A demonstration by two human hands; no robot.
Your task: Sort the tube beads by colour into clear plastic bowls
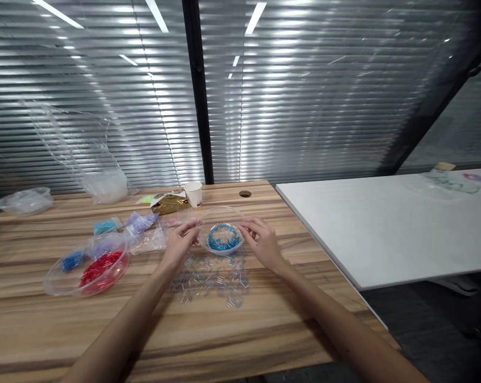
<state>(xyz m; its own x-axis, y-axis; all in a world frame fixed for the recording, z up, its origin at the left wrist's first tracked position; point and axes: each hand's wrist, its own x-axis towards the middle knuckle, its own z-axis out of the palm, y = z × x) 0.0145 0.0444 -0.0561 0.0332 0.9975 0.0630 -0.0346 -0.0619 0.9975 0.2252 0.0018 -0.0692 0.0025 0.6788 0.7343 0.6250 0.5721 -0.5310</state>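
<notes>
Item: one clear round plastic bowl [221, 215], at the middle of the wooden table [240, 340], its mouth tipped towards the seated side; from here I cannot tell whether its base touches the wood. Contents: glossy blue pieces [218, 246], gathered in a ring about the bottom.

Handling: left hand [183, 238], fingers pinched on the left rim; right hand [262, 239], thumb and fingers narrowed on the right rim. Both forearms reach in from the near edge.

Directly before the bowl: a loose spread of short clear pieces [220, 280], tube-like, lying on the wood between the forearms.

To the left: a larger clear bowl [49, 288], holding red pieces [99, 274]; a dark blue packet [72, 261] shows at it, inside or through the wall, I cannot tell which. Just behind: a light blue packet [106, 227], lilac packets [140, 223] and a crumpled clear bag [149, 242].

Farther back: a gold packet [171, 202], a white paper cup [193, 195] touching or just beside it, a yellow-green packet [146, 199], and a tall clear plastic bag [84, 143].

Surroundings: a white table [380, 229] to the right; slatted blinds [312, 96] behind glass.
</notes>
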